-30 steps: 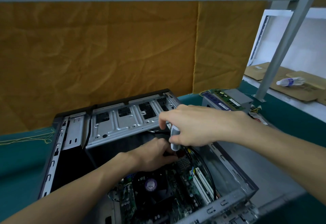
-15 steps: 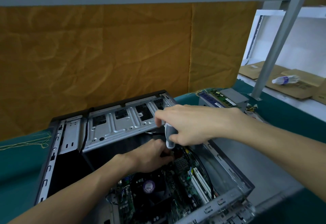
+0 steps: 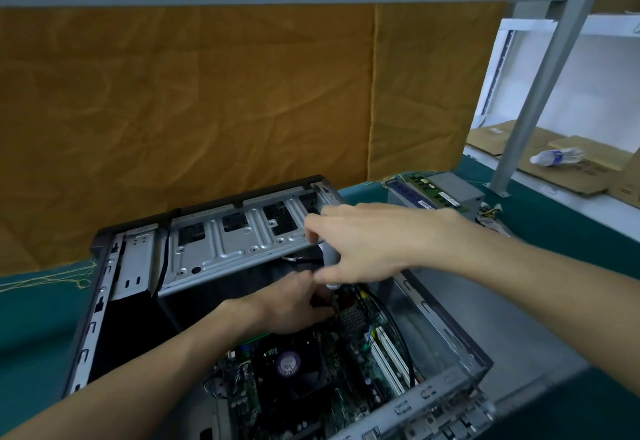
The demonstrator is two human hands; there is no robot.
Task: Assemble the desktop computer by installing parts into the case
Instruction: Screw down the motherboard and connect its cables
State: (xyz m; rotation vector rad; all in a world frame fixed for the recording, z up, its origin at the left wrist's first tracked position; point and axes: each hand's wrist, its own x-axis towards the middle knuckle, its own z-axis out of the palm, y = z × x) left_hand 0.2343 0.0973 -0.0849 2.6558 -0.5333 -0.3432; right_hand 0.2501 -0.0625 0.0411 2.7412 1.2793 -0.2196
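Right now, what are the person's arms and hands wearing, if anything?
Nothing shows on either: the left hand and right hand are bare, without gloves, rings or a watch. Both forearms are uncovered to the frame edge, so no sleeve is visible.

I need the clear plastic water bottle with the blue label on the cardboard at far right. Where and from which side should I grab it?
The clear plastic water bottle lies on its side on the flattened brown cardboard, white cap pointing left. Probably best gripped around the labelled middle, coming from above with the fingers across its length: the round body is free on both long sides and could roll if pushed from one side.
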